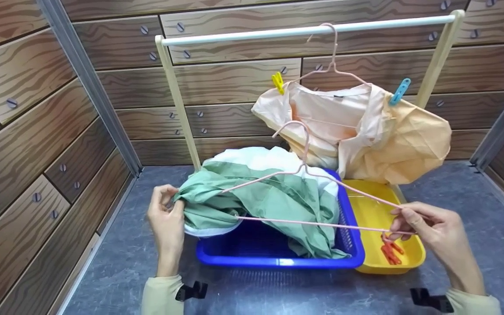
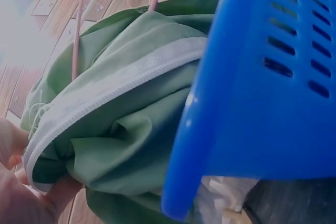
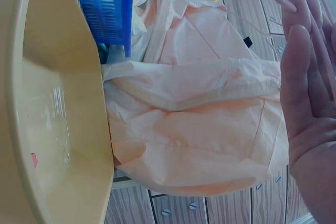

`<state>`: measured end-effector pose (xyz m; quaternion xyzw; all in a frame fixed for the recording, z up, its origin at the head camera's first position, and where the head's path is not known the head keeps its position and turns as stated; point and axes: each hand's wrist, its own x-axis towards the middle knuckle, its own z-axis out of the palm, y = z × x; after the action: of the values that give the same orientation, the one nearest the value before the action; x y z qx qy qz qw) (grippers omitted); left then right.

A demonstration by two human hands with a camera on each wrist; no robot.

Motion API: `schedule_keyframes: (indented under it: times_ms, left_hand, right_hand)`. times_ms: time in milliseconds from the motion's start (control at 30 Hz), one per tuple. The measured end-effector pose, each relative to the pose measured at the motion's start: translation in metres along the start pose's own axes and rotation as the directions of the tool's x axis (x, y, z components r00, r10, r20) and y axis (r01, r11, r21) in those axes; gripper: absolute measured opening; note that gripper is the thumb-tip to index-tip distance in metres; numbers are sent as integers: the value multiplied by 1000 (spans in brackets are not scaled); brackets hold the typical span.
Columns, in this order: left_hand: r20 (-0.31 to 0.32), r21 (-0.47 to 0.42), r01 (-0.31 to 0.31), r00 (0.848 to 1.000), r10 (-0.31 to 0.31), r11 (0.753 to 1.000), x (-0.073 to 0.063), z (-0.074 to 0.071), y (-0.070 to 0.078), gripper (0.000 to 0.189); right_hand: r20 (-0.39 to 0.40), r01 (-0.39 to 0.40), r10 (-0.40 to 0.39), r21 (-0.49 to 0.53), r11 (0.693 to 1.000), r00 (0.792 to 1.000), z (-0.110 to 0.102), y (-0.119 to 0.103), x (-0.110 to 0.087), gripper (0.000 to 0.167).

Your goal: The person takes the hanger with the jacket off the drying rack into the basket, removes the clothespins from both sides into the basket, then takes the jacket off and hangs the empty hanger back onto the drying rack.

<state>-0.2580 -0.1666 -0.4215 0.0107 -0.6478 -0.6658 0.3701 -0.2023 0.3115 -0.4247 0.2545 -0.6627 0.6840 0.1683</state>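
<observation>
My left hand pinches the left edge of a green and white garment, whose bulk lies in a blue basket. In the left wrist view, a white zipper-like edge runs along the cloth from my fingers. My right hand grips the right end of a pink hanger, its hook pointing up. The hanger's left end is hidden inside the green cloth. The right wrist view shows the right hand with the hanger's pink end across its fingers.
Behind, a peach garment hangs from another pink hanger on a white rail. A yellow clip and a blue clip pinch its shoulders. Red clips lie in a yellow tray right of the basket.
</observation>
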Motion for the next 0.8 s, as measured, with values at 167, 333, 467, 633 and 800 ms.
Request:
schedule_keyframes:
  times_ms: [167,333,467,633,800]
  left_hand:
    - [-34,-76,95,995,-97,993,2,-1,-6,23]
    - [-39,-181,243,966,-254,953,3,-1,-7,24]
    - [3,-197,282,958,-287,939,4,1,-7,23]
    - [82,-181,299,954,-288,937,2,1,-12,26]
    - [160,-303,444,896,-414,843,3,-3,-17,29]
  right_hand:
    - [-21,-2,2,8,1000,1000,-2,2,0,18]
    - [-32,4,-2,36,999,999,-3,3,-1,19]
    - [-66,14,-10,58,998,998,-6,2,-1,18]
    - [-92,15,-9,60,998,996,-8,4,-1,18]
    - [-87,4,0,39,999,996,-9,8,-2,18]
